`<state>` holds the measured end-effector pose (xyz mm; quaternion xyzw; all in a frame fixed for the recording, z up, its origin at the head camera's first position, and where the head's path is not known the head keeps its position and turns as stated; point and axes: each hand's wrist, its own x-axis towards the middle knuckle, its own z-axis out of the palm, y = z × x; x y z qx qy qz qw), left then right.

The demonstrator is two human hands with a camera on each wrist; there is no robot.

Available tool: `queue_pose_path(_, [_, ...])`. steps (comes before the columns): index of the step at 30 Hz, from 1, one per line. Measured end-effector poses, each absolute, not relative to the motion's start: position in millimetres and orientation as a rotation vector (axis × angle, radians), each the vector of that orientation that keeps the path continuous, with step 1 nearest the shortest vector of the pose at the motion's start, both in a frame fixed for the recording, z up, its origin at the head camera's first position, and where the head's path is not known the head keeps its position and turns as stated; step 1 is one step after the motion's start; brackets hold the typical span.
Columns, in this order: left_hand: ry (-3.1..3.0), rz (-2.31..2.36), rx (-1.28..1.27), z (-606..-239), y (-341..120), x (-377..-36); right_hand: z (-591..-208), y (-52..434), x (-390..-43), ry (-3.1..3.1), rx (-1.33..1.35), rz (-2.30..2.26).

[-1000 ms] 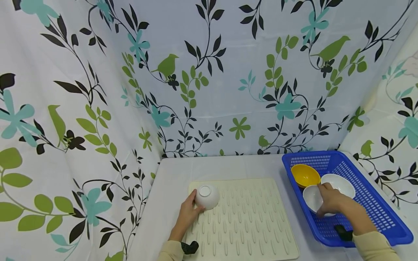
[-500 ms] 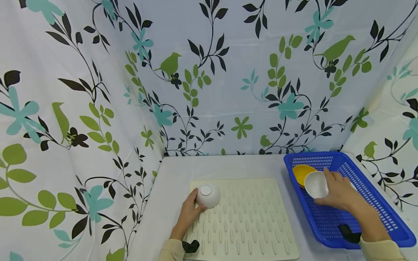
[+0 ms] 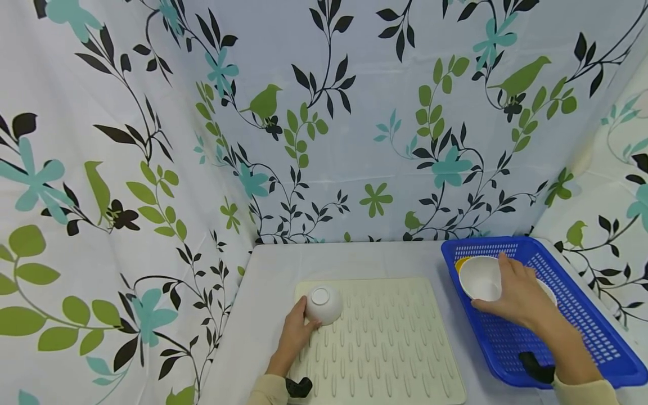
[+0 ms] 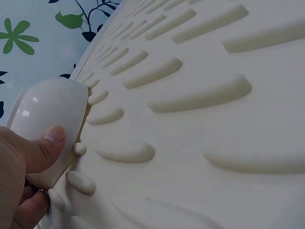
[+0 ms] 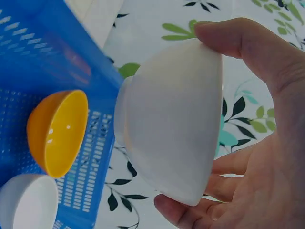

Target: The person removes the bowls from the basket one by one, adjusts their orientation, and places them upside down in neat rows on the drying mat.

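My right hand (image 3: 523, 292) grips a white bowl (image 5: 171, 114) by its rim, thumb on one side and fingers on the other, above the blue basket (image 3: 486, 349). In the right wrist view the basket below holds a yellow bowl (image 5: 59, 131) and another white bowl (image 5: 33, 202); in the head view both are partly covered. At the mat's upper left corner, a small white bowl (image 3: 324, 305) sits upside down on the cream ridged mat (image 3: 379, 337). My left hand (image 3: 295, 333) holds its side, with the thumb on its wall in the left wrist view.
The mat lies on a white-covered table (image 3: 273, 264), to the left of the basket. A curtain (image 3: 344, 140) printed with leaves and birds hangs behind the table and along both sides. Each wrist bears a black strap mount (image 3: 536, 368).
My right hand has lifted the white bowl up out of the basket, tilting it and carrying it over the yellow bowl. The left hand stays at the upside-down bowl.
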<state>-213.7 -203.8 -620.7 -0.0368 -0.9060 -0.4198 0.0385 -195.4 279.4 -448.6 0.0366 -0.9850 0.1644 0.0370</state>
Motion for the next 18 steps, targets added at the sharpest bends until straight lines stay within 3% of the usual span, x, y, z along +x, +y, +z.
queue_pose_path(18, [-2.703,-1.196,0.059,-612.0,-186.9,-189.5,-449.6,221.9,-186.9,-2.943,0.333,0.566])
